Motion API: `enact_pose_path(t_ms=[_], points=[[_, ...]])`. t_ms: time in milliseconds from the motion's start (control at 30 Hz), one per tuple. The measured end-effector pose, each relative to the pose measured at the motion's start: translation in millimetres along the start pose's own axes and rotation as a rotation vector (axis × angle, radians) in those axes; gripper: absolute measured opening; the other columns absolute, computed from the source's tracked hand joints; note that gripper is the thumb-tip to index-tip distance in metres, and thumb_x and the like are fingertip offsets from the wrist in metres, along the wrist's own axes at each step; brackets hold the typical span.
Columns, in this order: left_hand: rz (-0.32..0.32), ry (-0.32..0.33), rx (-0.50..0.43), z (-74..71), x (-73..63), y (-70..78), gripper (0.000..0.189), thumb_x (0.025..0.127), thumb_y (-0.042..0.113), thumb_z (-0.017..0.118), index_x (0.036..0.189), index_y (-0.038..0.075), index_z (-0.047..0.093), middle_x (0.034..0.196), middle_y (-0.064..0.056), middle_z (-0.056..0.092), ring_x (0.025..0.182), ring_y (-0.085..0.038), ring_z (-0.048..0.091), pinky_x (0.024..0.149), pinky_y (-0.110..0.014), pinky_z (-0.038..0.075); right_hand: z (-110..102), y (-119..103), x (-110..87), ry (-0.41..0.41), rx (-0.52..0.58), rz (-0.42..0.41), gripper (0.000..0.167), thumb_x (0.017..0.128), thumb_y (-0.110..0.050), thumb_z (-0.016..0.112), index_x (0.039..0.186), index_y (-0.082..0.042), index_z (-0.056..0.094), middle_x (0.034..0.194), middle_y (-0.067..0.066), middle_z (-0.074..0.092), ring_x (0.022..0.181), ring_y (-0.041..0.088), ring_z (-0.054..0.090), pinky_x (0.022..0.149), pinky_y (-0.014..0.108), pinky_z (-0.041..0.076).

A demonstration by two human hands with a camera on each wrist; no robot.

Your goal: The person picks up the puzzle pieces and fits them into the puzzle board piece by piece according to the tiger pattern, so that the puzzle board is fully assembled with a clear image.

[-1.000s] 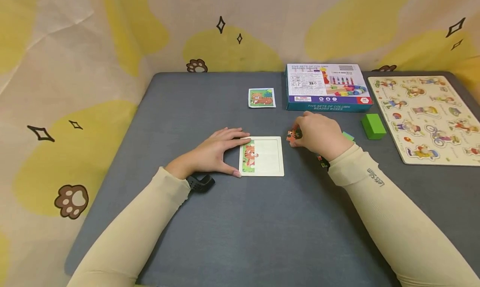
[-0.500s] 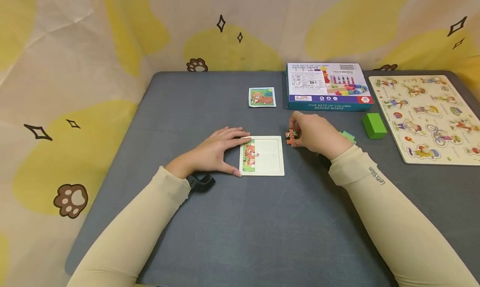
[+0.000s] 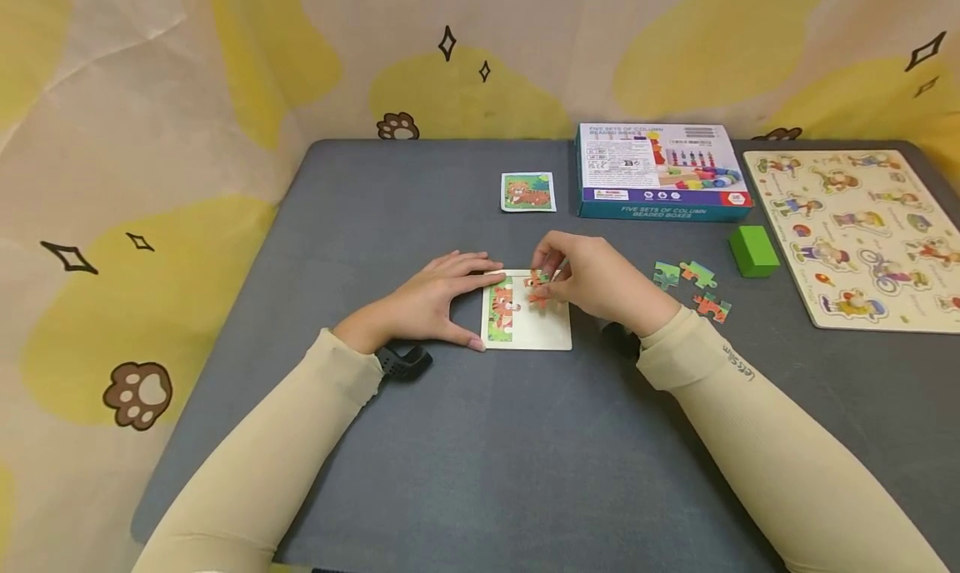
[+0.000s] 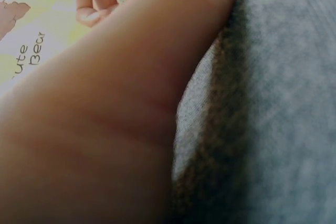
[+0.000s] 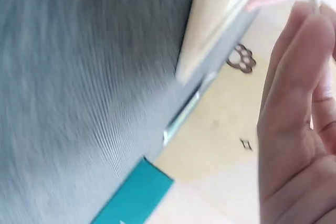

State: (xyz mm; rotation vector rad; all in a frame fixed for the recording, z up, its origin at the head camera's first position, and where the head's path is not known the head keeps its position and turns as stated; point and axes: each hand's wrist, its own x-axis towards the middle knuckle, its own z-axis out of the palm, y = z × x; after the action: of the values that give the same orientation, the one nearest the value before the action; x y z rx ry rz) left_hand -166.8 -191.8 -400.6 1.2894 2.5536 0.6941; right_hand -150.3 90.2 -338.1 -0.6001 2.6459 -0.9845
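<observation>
A cream puzzle tray (image 3: 542, 333) lies on the grey table, its left side filled by a strip of joined tiger pieces (image 3: 501, 313). My left hand (image 3: 423, 306) rests at the tray's left edge, fingers extended along the top corner and thumb at the bottom corner. Over the upper right of the tray, my right hand (image 3: 600, 280) pinches an orange tiger jigsaw piece (image 3: 536, 279) between thumb and fingers. The right wrist view shows that thumb (image 5: 310, 51) against the fingertips, with only the thin edge of the piece visible.
Several loose jigsaw pieces (image 3: 712, 307) lie right of the tray, near a green block (image 3: 754, 251). A tiger picture card (image 3: 528, 192) lies behind the tray. Farther right are a beaded-toy box (image 3: 663, 198) and a wooden picture board (image 3: 858, 248).
My right hand has carried the jigsaw piece leftward from beside the tray to above it, uncovering the loose pieces on the table. My left hand has stayed in place.
</observation>
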Motion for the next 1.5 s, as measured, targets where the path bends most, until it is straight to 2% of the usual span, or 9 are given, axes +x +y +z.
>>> enact_pose_path(t_ms=[133, 300, 533, 767, 867, 1067, 1267, 1500], points=[[0.004, 0.004, -0.004, 0.0, 0.8, 0.6, 0.101, 0.08, 0.053, 0.089, 0.161, 0.013, 0.045, 0.167, -0.005, 0.037, 0.158, -0.026, 0.021, 0.129, -0.047, 0.006, 11.5, -1.1, 3.6, -0.057, 0.006, 0.015, 0.028, 0.089, -0.01, 0.086, 0.106, -0.009, 0.065, 0.094, 0.006, 0.066, 0.082, 0.024, 0.06, 0.07, 0.035, 0.051], [0.007, 0.012, -0.008, 0.5, -0.6, -0.1, 0.1, 0.08, 0.052, 0.09, 0.16, 0.012, 0.046, 0.166, -0.006, 0.038, 0.158, -0.027, 0.021, 0.129, -0.048, 0.006, 22.9, -2.7, 6.8, -0.057, -0.016, 0.01, 0.025, 0.089, -0.009, 0.085, 0.105, -0.009, 0.065, 0.09, 0.006, 0.067, 0.079, 0.023, 0.061, 0.069, 0.035, 0.05], [0.017, 0.023, -0.004, 1.1, -1.0, -2.2, 0.1, 0.08, 0.052, 0.09, 0.16, 0.013, 0.045, 0.166, -0.004, 0.038, 0.158, -0.026, 0.022, 0.129, -0.047, 0.006, 31.0, -12.1, 7.0, -0.015, -0.15, 0.038, 0.019, 0.091, -0.016, 0.084, 0.094, -0.01, 0.067, 0.081, 0.004, 0.062, 0.072, 0.022, 0.058, 0.064, 0.035, 0.046], [0.015, 0.019, -0.001, -0.3, -0.9, -2.0, 0.1, 0.08, 0.052, 0.09, 0.16, 0.012, 0.045, 0.166, -0.004, 0.037, 0.158, -0.025, 0.021, 0.129, -0.047, 0.006, 36.2, -18.7, 5.9, -0.001, -0.285, 0.046, 0.018, 0.092, -0.02, 0.082, 0.082, -0.014, 0.069, 0.088, 0.005, 0.056, 0.074, 0.025, 0.057, 0.063, 0.036, 0.045], [0.015, 0.017, -0.002, -0.5, -1.0, -1.2, 0.099, 0.08, 0.052, 0.09, 0.16, 0.011, 0.045, 0.166, -0.005, 0.037, 0.158, -0.026, 0.021, 0.129, -0.047, 0.006, 35.7, -18.2, 4.4, -0.013, -0.293, 0.035, 0.017, 0.093, -0.022, 0.081, 0.082, -0.014, 0.07, 0.089, 0.004, 0.058, 0.075, 0.025, 0.058, 0.064, 0.036, 0.046], [0.01, 0.01, 0.003, 0.2, 0.0, -0.5, 0.1, 0.08, 0.053, 0.089, 0.16, 0.012, 0.045, 0.167, -0.004, 0.036, 0.158, -0.026, 0.021, 0.129, -0.047, 0.006, 30.5, -12.4, -1.0, -0.053, -0.265, -0.039, 0.014, 0.089, -0.021, 0.086, 0.09, -0.012, 0.076, 0.093, 0.003, 0.061, 0.077, 0.023, 0.058, 0.07, 0.038, 0.051], [0.016, 0.018, 0.001, -0.1, 0.6, 0.2, 0.1, 0.08, 0.052, 0.09, 0.16, 0.012, 0.045, 0.167, -0.005, 0.037, 0.158, -0.027, 0.021, 0.129, -0.048, 0.007, 30.2, -11.0, -3.1, -0.046, -0.272, -0.067, 0.013, 0.089, -0.019, 0.086, 0.094, -0.01, 0.078, 0.094, 0.005, 0.061, 0.081, 0.024, 0.061, 0.075, 0.041, 0.053], [-0.001, 0.008, -0.007, 0.7, 0.5, 0.1, 0.1, 0.08, 0.051, 0.09, 0.16, 0.012, 0.045, 0.167, -0.004, 0.036, 0.158, -0.025, 0.021, 0.129, -0.048, 0.006, 31.7, -11.2, -2.9, -0.036, -0.251, -0.136, 0.012, 0.089, -0.014, 0.086, 0.096, -0.007, 0.081, 0.09, 0.004, 0.062, 0.075, 0.019, 0.058, 0.071, 0.036, 0.052]])
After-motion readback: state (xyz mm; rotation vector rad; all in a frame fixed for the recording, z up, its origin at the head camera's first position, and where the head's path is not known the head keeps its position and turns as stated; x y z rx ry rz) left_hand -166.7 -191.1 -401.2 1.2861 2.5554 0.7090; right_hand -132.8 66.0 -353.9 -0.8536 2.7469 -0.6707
